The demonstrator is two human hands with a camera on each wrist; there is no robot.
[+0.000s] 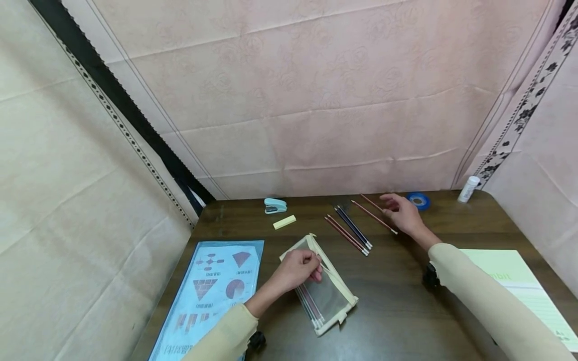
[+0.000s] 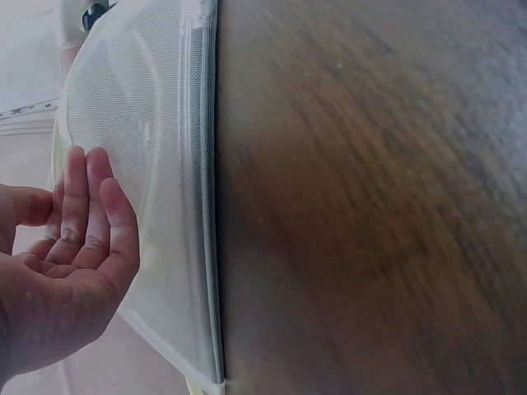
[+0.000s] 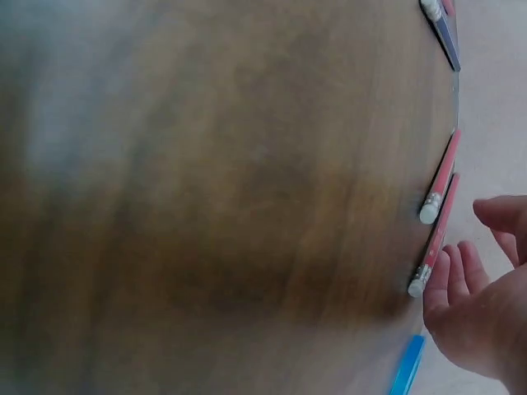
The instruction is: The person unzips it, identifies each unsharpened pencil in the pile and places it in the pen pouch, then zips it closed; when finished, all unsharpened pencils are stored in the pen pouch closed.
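Observation:
A mesh pencil case (image 1: pixel 336 288) with cream edging lies at a slant on the table, with several pencils (image 1: pixel 310 305) showing through it. My left hand (image 1: pixel 298 269) is over the case. Its thumb and forefinger pinch the case's upper layer, while the other fingers stay loosely extended in the left wrist view. At the back right, my right hand (image 1: pixel 399 213) is beside a red pencil (image 1: pixel 374 216) with a white eraser end. A gap shows between thumb and fingers in the right wrist view, where another red pencil (image 3: pixel 441 177) lies alongside.
Red pencils (image 1: pixel 345 234) and dark pencils (image 1: pixel 353 228) lie mid-table. A light blue stapler (image 1: pixel 275 205), a yellow eraser-like block (image 1: pixel 284 222), blue tape (image 1: pixel 419 201) and a white tube (image 1: pixel 468 189) stand behind. A blue chart folder (image 1: pixel 214 296) is left, a green notebook (image 1: pixel 519 286) right.

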